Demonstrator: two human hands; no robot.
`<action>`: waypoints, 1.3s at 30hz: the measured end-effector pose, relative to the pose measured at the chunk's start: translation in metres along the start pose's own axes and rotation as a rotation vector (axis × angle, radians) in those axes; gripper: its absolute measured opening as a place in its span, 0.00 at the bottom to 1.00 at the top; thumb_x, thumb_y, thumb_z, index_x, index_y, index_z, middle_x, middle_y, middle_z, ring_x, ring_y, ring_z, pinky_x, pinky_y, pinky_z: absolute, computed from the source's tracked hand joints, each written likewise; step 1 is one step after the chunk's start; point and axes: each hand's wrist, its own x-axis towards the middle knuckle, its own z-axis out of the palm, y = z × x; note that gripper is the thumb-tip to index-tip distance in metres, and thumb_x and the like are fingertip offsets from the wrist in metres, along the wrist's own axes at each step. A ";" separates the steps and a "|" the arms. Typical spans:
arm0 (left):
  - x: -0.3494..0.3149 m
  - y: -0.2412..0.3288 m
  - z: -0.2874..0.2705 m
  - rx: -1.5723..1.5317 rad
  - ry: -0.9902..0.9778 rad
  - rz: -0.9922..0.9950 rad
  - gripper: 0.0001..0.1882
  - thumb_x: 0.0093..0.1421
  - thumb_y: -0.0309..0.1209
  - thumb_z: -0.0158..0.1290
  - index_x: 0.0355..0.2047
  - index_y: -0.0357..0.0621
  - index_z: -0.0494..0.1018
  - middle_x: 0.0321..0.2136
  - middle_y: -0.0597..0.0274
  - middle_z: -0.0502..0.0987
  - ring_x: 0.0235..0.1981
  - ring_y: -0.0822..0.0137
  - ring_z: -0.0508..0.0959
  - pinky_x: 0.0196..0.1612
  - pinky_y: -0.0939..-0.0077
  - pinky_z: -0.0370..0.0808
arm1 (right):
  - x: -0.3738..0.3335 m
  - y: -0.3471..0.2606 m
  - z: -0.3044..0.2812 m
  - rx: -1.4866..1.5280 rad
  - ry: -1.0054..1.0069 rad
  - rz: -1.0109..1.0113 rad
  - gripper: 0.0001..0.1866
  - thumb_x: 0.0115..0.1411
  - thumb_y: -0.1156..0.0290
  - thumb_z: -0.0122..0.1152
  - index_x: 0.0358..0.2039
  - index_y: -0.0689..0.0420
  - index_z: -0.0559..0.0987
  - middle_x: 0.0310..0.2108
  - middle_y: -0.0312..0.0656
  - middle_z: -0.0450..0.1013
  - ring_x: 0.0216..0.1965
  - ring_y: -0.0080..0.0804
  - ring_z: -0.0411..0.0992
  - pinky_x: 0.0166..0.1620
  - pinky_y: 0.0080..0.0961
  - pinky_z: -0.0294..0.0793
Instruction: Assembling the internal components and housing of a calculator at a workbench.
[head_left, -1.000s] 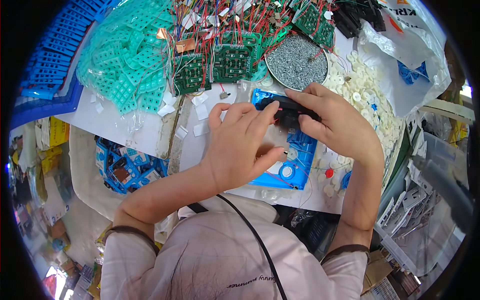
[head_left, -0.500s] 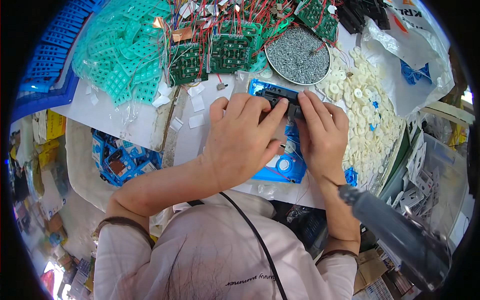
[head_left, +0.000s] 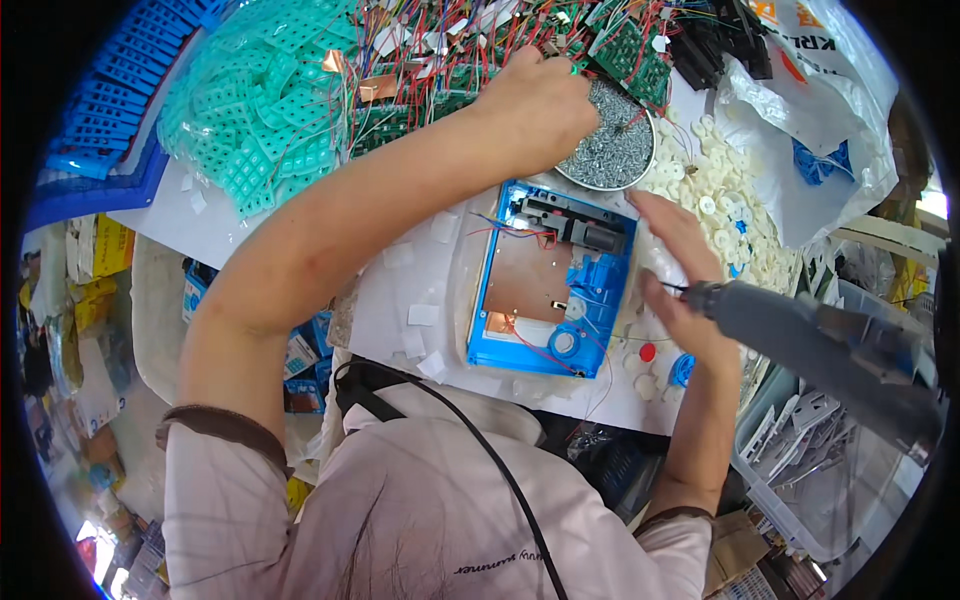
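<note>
My left hand (head_left: 545, 112) reaches over the left rim of a round dish of small screws (head_left: 615, 145), beside tangled wires. Its fingers are curled together; whatever they may hold is hidden. My right hand (head_left: 685, 250) is at the right side of a blue plastic housing (head_left: 478, 350), thumb and fingers apart. A grey electric screwdriver (head_left: 790, 325) hangs across that hand, its thin bit near the thumb. Inside the housing, a dark mechanism with a small motor (head_left: 600, 237) lies along the far edge. A copper-coloured plate (head_left: 530, 275), thin wires and a blue ring (head_left: 564, 341) show too.
Green circuit boards (head_left: 635, 60) with wires lie at the back, turquoise keypad sheets (head_left: 265, 120) to the left. White plastic discs (head_left: 715, 205) are heaped on the right. Blue trays (head_left: 90, 195) and a clear bin of white parts (head_left: 810, 450) flank the table.
My left hand has left the black mechanism in the housing and moved up to the dish. My right hand has shifted right, off the mechanism. The screwdriver's tip appears higher.
</note>
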 end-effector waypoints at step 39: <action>-0.075 0.077 -0.028 -0.682 0.305 0.076 0.13 0.49 0.29 0.67 0.37 0.54 0.80 0.35 0.74 0.80 0.34 0.68 0.75 0.49 0.58 0.58 | 0.020 -0.089 -0.004 0.978 0.351 -0.296 0.15 0.65 0.62 0.64 0.47 0.47 0.69 0.20 0.27 0.68 0.21 0.20 0.64 0.28 0.23 0.68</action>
